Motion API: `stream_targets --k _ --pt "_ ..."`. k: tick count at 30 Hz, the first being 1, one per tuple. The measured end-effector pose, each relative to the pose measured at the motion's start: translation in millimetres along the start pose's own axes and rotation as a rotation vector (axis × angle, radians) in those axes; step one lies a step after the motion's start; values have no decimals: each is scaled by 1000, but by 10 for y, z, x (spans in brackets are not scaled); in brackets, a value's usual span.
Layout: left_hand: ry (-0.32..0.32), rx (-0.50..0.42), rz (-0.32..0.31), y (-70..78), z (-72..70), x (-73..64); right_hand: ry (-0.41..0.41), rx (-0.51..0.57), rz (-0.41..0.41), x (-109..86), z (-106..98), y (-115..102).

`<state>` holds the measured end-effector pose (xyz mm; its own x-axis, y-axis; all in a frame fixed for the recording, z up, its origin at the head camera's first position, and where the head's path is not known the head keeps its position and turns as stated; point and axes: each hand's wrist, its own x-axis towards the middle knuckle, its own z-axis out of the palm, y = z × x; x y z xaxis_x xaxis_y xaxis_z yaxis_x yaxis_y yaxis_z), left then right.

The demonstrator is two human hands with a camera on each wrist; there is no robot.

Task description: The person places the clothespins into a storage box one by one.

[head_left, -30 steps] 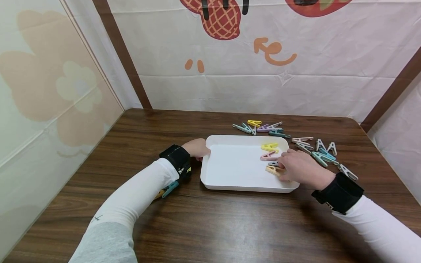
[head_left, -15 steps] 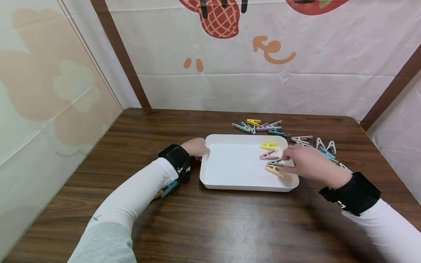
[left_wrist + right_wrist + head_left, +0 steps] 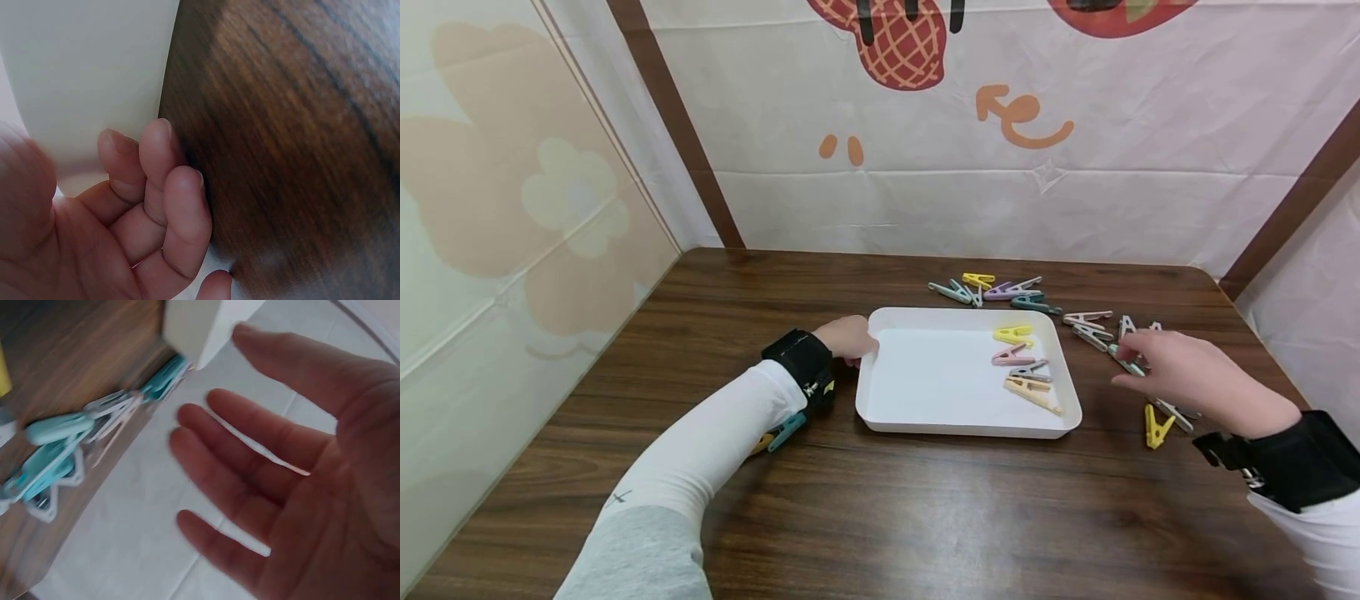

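A white tray (image 3: 932,383) stands mid-table. In its right part lie a yellow clothespin (image 3: 1015,332), a pink clothespin (image 3: 1009,357), a grey clothespin (image 3: 1030,372) and a beige clothespin (image 3: 1033,395). My left hand (image 3: 847,337) holds the tray's left rim, thumb at the top edge; in the left wrist view its curled fingers (image 3: 187,212) lie against the tray's outside wall. My right hand (image 3: 1202,377) is over the clothespins right of the tray, partly hiding them. The right wrist view shows its fingers (image 3: 219,481) spread and relaxed, holding nothing, with teal clothespins (image 3: 59,428) beyond them.
Behind the tray lies a group of several clothespins (image 3: 1000,292). Another yellow clothespin (image 3: 1156,429) is near the right wrist. A teal clothespin (image 3: 787,431) shows beside the left forearm. Printed white cloth (image 3: 880,208) hangs along the table's back edge.
My right hand has released the beige clothespin in the tray and moved right, over the loose clothespins. The left hand stays at the rim.
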<state>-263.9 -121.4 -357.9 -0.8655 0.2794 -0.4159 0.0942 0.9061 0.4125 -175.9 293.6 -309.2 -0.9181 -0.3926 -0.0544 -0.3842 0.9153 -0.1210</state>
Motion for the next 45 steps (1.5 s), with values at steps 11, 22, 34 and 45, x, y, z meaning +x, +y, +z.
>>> stream_targets --k 11,22,34,45 --pt "-1 4 -7 -3 4 23 -98 90 -45 -316 281 346" --pt "1 24 4 -12 -1 42 -78 -4 -61 -410 485 407" --pt "-8 21 -15 -18 7 40 -15 -54 -97 -363 556 366" --pt "-4 8 -9 -7 8 17 -1 -22 -69 -315 500 322"
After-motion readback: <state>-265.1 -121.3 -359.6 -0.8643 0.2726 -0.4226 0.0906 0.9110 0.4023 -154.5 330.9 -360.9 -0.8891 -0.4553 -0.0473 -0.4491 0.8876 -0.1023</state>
